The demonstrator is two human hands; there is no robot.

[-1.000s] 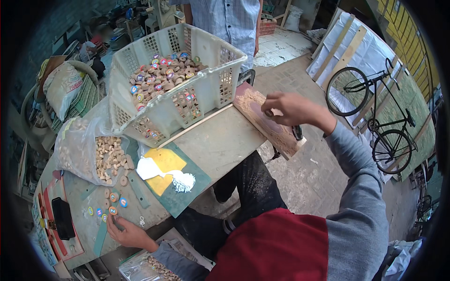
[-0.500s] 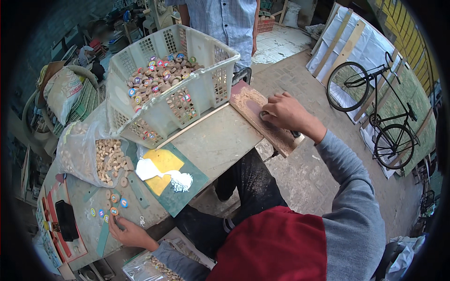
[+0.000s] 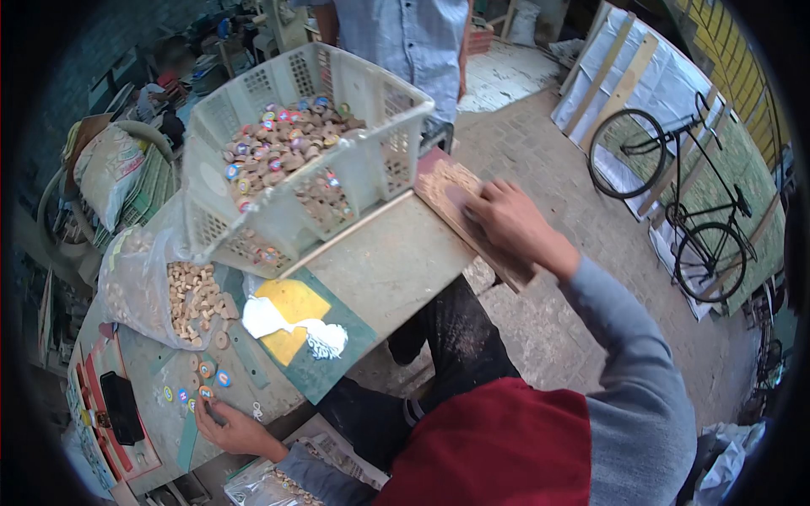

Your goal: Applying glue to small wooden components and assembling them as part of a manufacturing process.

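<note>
- Blur and knuckles hide the grip of the right hand (image 3: 516, 221), pressed to a long, purplish, sawdust-strewn board (image 3: 447, 177); we cannot tell what it holds.
- The left hand (image 3: 236, 430) curls at an orange-faced, round wooden disc (image 3: 207, 393); we cannot tell whether its grip is closed.
- A standing person in a blue shirt (image 3: 396, 51) is cut off by the top edge.
- A white plastic crate (image 3: 361, 187) stands on the worn grey surface (image 3: 371, 240); a black bicycle (image 3: 677, 213) stands at right.
- One second earlier, we saw the right hand raised above the board, a brown piece in its fingers.
</note>
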